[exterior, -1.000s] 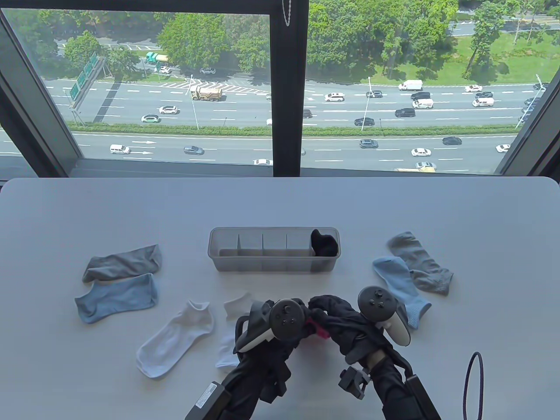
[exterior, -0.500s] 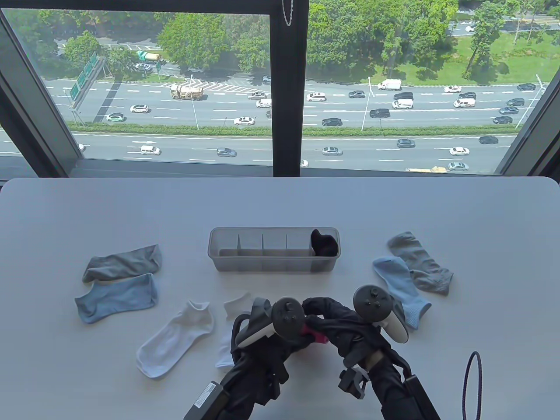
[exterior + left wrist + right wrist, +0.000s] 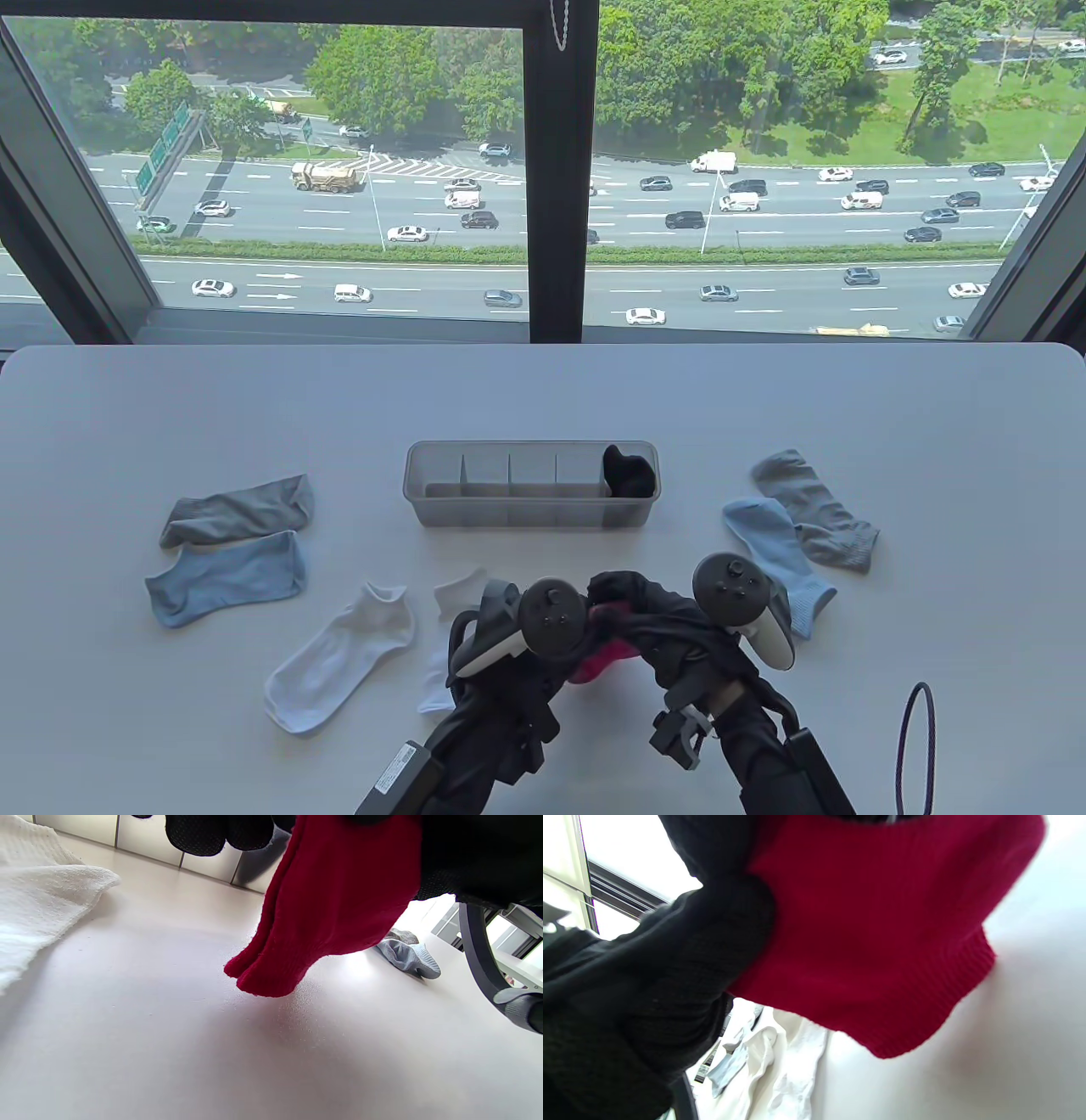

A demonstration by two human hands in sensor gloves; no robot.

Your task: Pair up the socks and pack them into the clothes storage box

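Observation:
A pair of red socks (image 3: 599, 660) hangs between my two hands near the table's front middle. My left hand (image 3: 570, 632) grips them from the left and my right hand (image 3: 632, 607) from the right, fingers curled round the fabric. In the left wrist view the red socks (image 3: 322, 912) dangle with their toes just above the tabletop. The right wrist view shows the red socks' (image 3: 882, 933) ribbed cuff beside my gloved fingers (image 3: 670, 984). The clear storage box (image 3: 441, 492) stands behind, with a black sock pair (image 3: 629, 473) in its rightmost compartment.
At the left lie a grey sock (image 3: 237, 509) and a light blue sock (image 3: 225, 577). A white sock (image 3: 339, 658) and a second one (image 3: 454, 594), partly under my left hand, lie front left. Another light blue sock (image 3: 776, 552) and grey sock (image 3: 814, 509) lie right. A cable loop (image 3: 916, 747) sits front right.
More of the red socks shows beneath my hands now, hanging lower. Both hands have shifted only slightly and keep their hold.

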